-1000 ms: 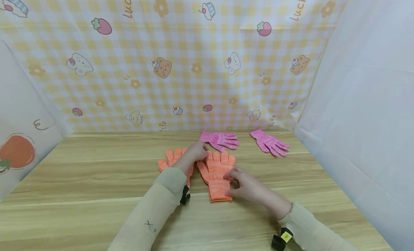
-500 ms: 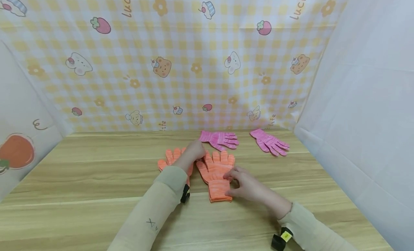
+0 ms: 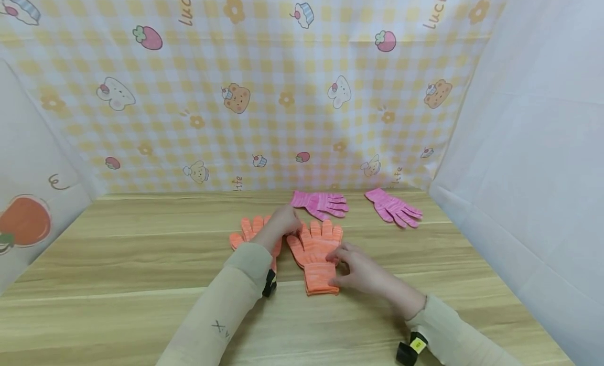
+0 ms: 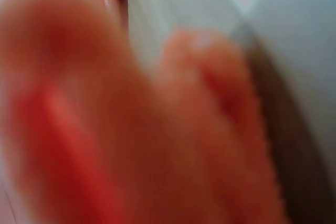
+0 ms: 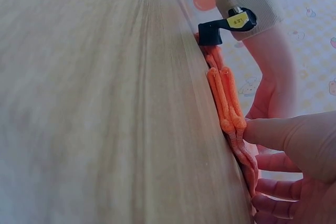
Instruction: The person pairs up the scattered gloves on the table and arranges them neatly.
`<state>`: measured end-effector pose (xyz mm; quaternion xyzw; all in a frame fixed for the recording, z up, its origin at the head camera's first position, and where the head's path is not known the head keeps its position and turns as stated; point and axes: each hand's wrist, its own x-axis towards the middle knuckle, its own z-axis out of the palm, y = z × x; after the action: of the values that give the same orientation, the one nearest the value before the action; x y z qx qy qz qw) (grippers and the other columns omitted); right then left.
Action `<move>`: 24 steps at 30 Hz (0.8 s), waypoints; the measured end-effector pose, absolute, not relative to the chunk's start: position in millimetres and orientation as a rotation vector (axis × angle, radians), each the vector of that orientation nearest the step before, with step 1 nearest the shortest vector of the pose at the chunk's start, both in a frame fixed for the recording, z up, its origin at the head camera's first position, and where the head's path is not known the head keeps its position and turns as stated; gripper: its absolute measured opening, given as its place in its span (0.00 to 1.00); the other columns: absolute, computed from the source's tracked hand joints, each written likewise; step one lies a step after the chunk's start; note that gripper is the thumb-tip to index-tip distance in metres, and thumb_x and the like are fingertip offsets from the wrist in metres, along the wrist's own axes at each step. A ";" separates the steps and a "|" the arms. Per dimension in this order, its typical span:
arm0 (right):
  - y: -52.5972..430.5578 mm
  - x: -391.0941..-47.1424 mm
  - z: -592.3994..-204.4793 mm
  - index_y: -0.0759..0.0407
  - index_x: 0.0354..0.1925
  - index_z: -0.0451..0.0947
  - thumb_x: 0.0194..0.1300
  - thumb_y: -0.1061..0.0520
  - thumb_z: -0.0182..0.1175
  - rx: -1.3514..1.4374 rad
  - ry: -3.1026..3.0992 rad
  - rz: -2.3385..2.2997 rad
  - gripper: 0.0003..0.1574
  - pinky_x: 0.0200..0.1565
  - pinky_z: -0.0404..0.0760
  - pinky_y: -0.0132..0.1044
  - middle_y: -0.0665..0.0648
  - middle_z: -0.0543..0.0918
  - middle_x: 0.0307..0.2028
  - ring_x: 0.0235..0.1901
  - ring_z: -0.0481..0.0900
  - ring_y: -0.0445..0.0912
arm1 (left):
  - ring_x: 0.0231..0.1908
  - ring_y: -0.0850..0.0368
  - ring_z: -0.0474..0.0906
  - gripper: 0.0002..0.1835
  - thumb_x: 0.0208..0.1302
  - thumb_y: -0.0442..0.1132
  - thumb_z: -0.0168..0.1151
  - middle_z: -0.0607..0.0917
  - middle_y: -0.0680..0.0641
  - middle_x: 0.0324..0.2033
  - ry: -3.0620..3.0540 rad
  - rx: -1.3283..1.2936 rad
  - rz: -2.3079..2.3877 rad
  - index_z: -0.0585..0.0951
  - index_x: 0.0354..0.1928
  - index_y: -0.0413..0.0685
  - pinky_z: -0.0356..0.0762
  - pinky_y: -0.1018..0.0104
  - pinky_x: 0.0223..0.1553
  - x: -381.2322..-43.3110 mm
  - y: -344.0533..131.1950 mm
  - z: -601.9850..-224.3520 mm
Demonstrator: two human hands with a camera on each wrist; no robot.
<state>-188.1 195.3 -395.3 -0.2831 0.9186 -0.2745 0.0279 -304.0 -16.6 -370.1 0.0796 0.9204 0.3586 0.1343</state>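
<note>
In the head view an orange knitted glove [image 3: 317, 253] lies mid-table, fingers pointing away and cuff towards me. My left hand [image 3: 282, 222] pinches at its upper left fingertip, the contact mostly hidden under the hand. Thumb and fingers of my right hand [image 3: 359, 270] touch the glove's right edge beside palm and cuff. Seen from the right wrist, the cuff [image 5: 227, 98] shows layered edges, with that hand's thumb [image 5: 270, 132] against it and the fingers extended. Another orange glove [image 3: 250, 228] lies partly under my left forearm; blurred orange shapes fill the left wrist view.
Behind the orange gloves lie two pink gloves, one [image 3: 321, 202] beyond my left hand and one [image 3: 394, 207] further right. A checked cloth [image 3: 283, 135] hangs along the back of the wooden table [image 3: 141, 282]. White cloth panels [image 3: 528, 146] stand at both sides.
My left hand has shifted very slightly left and its fingers look more curled than a second ago. The right hand and the gloves stay practically where they were.
</note>
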 end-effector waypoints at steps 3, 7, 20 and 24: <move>195.4 -187.6 -394.9 0.57 0.50 0.78 0.57 0.49 0.71 -0.873 2.834 -0.846 0.25 0.38 0.70 0.37 0.50 0.73 0.42 0.39 0.69 0.46 | 0.14 0.57 0.66 0.17 0.53 0.31 0.69 0.73 0.49 0.10 2.664 0.236 1.014 0.73 0.12 0.45 0.64 0.66 0.19 -302.0 -16.1 -367.9; 195.8 -186.4 -394.0 0.57 0.51 0.77 0.57 0.50 0.70 -0.858 2.824 -0.846 0.25 0.39 0.70 0.37 0.49 0.72 0.43 0.39 0.69 0.46 | 0.16 0.56 0.68 0.17 0.50 0.31 0.71 0.73 0.49 0.11 2.676 0.259 0.940 0.72 0.13 0.46 0.66 0.65 0.21 -301.3 -14.3 -366.5; 194.9 -185.1 -393.6 0.59 0.53 0.77 0.58 0.49 0.70 -0.898 2.833 -0.794 0.28 0.37 0.69 0.36 0.49 0.72 0.42 0.38 0.67 0.45 | 0.16 0.58 0.49 0.28 0.56 0.33 0.69 0.54 0.53 0.12 2.727 0.390 0.696 0.58 0.11 0.51 0.57 0.65 0.22 -303.4 -11.4 -367.6; 195.0 -185.2 -393.7 0.60 0.54 0.77 0.58 0.48 0.69 -0.886 2.827 -0.795 0.29 0.37 0.69 0.36 0.50 0.71 0.43 0.38 0.67 0.45 | 0.15 0.59 0.46 0.30 0.55 0.33 0.70 0.52 0.53 0.11 2.717 0.379 0.703 0.57 0.11 0.51 0.53 0.66 0.20 -301.8 -11.4 -365.9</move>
<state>-185.2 195.0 -393.7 -0.2885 0.9210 -0.2590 0.0372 -301.8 -11.4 -365.9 0.1323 0.9479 0.2453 0.1542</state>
